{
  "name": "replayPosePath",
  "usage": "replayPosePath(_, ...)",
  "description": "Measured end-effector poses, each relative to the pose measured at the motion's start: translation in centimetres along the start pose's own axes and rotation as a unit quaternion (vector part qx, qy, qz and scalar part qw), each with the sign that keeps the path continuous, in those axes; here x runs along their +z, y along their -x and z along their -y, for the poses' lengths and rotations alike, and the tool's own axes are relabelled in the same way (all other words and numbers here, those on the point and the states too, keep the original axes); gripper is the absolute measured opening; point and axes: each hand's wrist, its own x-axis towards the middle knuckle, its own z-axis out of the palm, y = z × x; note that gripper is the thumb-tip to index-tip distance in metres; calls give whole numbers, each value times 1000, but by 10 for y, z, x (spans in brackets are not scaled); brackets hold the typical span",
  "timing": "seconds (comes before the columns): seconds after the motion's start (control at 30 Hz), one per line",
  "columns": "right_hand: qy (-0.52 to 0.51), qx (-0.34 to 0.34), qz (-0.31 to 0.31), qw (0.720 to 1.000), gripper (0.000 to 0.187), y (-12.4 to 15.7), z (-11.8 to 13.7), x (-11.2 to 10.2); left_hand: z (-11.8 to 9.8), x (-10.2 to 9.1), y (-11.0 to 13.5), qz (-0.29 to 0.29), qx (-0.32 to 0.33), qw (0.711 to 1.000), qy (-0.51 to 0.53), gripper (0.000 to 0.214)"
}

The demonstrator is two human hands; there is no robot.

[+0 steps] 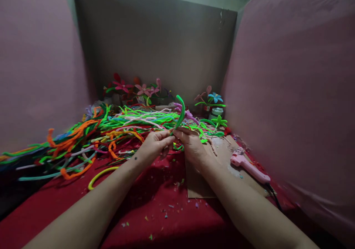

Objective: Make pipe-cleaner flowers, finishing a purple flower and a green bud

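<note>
My left hand [155,144] and my right hand [190,142] meet over a red cloth [155,212], both pinched on the lower end of a green pipe cleaner [181,112]. The pipe cleaner rises from my fingertips and curves over to the left at its top. Just behind my hands lies a big loose pile of pipe cleaners [111,130] in green, orange, white, pink and red.
Finished pipe-cleaner flowers [144,90] stand along the back board, more flowers [212,99] and a small jar [216,113] at the back right. A pink glue gun [249,167] lies on a cardboard sheet [199,186]. Pink panels wall in both sides. A yellow pipe cleaner [100,175] lies loose.
</note>
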Motion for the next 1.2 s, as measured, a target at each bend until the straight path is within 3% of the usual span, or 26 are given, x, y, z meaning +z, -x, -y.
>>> replayPosePath(0.07,19,1,-11,1000,13,0,-1,0,4,5,1,-61,40,993,-92,18)
replayPosePath(0.17,42,-7,-28,999,16,1,-5,2,11,10,3,-149,113,960,-207,10)
replayPosePath(0.3,69,-35,-41,996,18,2,-10,4,16,8,3,-176,158,927,-290,10)
replayPosePath(0.4,102,-46,-47,993,16,3,-9,4,16,5,1,-169,147,947,-231,12)
replayPosePath(0.57,78,-28,-19,996,19,5,-2,6,13,4,-3,-91,55,994,-7,16)
replayPosePath(0.67,42,4,-4,999,15,5,0,6,11,2,-4,-32,15,994,104,22)
replayPosePath(0.83,-55,56,93,993,18,2,0,2,14,-2,-4,52,-23,965,256,16)
replayPosePath(1.0,-44,48,106,992,15,2,5,2,14,-6,-1,115,-31,951,287,13)
replayPosePath(1.2,-13,1,4,1000,13,5,-2,6,9,0,-3,40,-23,979,201,17)
